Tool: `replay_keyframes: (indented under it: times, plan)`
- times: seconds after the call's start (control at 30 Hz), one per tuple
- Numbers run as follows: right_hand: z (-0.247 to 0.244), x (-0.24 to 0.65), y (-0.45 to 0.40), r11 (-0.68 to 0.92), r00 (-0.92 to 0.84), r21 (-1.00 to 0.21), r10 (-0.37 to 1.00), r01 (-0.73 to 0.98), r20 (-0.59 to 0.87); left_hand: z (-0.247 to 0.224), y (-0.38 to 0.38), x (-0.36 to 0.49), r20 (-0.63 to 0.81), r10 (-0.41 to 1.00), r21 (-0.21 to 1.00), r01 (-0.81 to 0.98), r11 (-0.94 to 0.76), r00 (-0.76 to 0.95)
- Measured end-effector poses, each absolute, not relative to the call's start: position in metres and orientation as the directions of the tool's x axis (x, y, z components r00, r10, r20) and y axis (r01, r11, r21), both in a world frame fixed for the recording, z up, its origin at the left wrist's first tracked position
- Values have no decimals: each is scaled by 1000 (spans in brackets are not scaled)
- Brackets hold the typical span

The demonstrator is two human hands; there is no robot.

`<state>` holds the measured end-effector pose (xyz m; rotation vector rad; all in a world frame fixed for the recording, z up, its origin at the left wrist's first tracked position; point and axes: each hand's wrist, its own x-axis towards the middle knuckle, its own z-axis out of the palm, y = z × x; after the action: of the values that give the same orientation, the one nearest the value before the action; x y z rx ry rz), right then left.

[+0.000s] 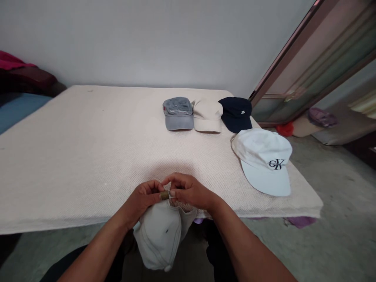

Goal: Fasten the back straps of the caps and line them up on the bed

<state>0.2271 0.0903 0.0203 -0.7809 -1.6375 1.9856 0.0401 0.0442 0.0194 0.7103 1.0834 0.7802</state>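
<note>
A pale grey baseball cap (160, 231) hangs at the table's front edge, its crown turned toward me and its top button low. My left hand (149, 194) pinches the cap's back strap beside a brass-coloured buckle (164, 195). From the other side, my right hand (188, 190) grips the strap end with thumb and fingers close to that buckle. Both hands are closed, fingertips almost meeting. The cap's brim is mostly hidden behind the crown.
A grey cap (178, 113), a beige cap (207, 115) and a navy cap (237, 113) stand in a row at the back. A white cap (264, 160) lies nearer, at the right edge of the cloth-covered table (73, 156). Behind is a wall (147, 43).
</note>
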Motion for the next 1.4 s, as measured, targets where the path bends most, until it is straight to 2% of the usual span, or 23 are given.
replay_keyframes:
  times: [0.27,0.4,0.57,0.77,0.9,1.07,1.13,1.4]
  plan:
    - [18,224,88,-223,-718,-974,686,-47,-122,21,45,40,-494,834,829,-155,537,247]
    - [19,223,87,-236,-743,-971,657,-45,-125,18,45,40,-484,835,830,-164,533,262]
    - [18,221,87,-229,-715,-973,686,-36,-135,20,45,41,-482,838,831,-169,530,256]
    - [18,224,89,-277,-751,-961,639,-22,-167,22,44,41,-502,827,819,-168,548,251]
    - [20,224,88,-170,-751,-985,647,23,-130,21,45,41,-526,825,809,-175,561,208]
    - [24,221,84,135,-678,-975,735,175,-20,18,47,42,-525,832,814,-177,553,181]
    - [25,221,84,207,-669,-959,743,192,27,18,48,42,-530,830,814,-170,555,172]
    - [25,227,85,179,-611,-971,790,156,47,26,48,41,-469,813,856,-49,515,345]
